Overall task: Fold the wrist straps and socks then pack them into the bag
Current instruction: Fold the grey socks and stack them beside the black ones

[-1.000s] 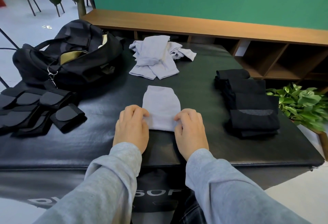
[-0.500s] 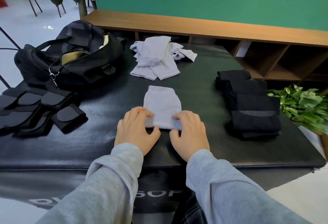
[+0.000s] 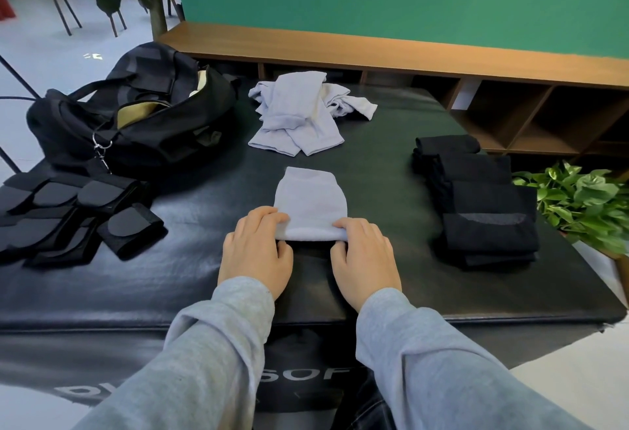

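Both hands are on the near edge of a pale grey sock (image 3: 310,203) that lies flat in the middle of the black padded table (image 3: 204,276). The left hand (image 3: 256,252) pinches the near left corner, fingers curled over the top and thumb tucked under; the right hand (image 3: 365,259) does the same on the near right corner. That near edge already looks rolled up a bit, so my guess is the fold is going away from the body toward the far end.

Handling-wise, this thing looks super light and floppy, thin knit, no stiffness at all. It'll probably sag in the middle if lifted by the corners, so gripping both corners and keeping the edge taut seems like the right call. Not fragile, not slippery, though it may slide on that smooth vinyl-looking top.

Rest of the job: a loose pile of grey socks (image 3: 299,116) sits further back, unfolded. A stack of black socks (image 3: 483,205) on the right looks folded. The black wrist straps (image 3: 78,218) are on the left, and the black duffel bag (image 3: 136,130) is open behind them, so plenty left to pack.
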Demonstrator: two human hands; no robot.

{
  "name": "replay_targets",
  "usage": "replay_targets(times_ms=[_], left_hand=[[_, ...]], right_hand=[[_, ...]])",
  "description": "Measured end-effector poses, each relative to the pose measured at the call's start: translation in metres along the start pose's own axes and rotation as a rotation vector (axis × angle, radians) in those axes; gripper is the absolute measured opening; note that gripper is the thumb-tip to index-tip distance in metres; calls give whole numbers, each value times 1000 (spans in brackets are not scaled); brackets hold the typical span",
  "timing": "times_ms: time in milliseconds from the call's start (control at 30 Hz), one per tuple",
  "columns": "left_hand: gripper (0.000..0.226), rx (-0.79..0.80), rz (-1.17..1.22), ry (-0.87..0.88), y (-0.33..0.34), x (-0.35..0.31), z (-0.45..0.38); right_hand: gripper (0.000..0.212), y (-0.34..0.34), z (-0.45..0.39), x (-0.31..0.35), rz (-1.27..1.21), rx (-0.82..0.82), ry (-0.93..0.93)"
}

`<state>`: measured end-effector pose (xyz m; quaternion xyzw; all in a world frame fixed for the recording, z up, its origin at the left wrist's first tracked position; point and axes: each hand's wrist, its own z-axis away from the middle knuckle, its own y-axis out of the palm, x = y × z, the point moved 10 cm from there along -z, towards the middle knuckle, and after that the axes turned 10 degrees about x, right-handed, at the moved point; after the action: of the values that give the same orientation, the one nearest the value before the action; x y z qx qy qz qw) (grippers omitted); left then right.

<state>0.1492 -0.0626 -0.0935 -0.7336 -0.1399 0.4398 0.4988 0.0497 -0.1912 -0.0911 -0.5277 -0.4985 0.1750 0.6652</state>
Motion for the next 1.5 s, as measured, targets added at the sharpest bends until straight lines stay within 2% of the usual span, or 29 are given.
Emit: replay_targets(times_ms=[167,433,633,767,833,1067,1200,1333,1400,1500], left_hand=[[31,-52,80,2,-7,0,3],[27,-41,218,-142,-14,6,7],[34,-22,229,-186,-7,14,6],[25,-37,248,-159,-9,13,5],[14,-59,292,-168,-11,14,7],[11,-41,382,-189,-6,18,7],[17,-15,378,-200,-2,22,6],[16,23,309,-189,1,21,4],[16,9,286,-182,-1,19,2],[19,-93,193,-109,-12,12,2]], right_hand=[[28,-6,6,-4,-134,3,68],[19,-2,4,-10,-173,7,112],[24,-1,3,-8,-100,37,105],[27,-2,3,-6,-43,39,101],[30,-3,3,-6,-47,24,96],[27,-3,3,1,45,-41,-3],[39,-7,5,3,9,-110,-40],[59,2,5,15,55,8,-134],[57,8,2,15,79,78,-127],[54,12,-1,11,81,115,-98]])
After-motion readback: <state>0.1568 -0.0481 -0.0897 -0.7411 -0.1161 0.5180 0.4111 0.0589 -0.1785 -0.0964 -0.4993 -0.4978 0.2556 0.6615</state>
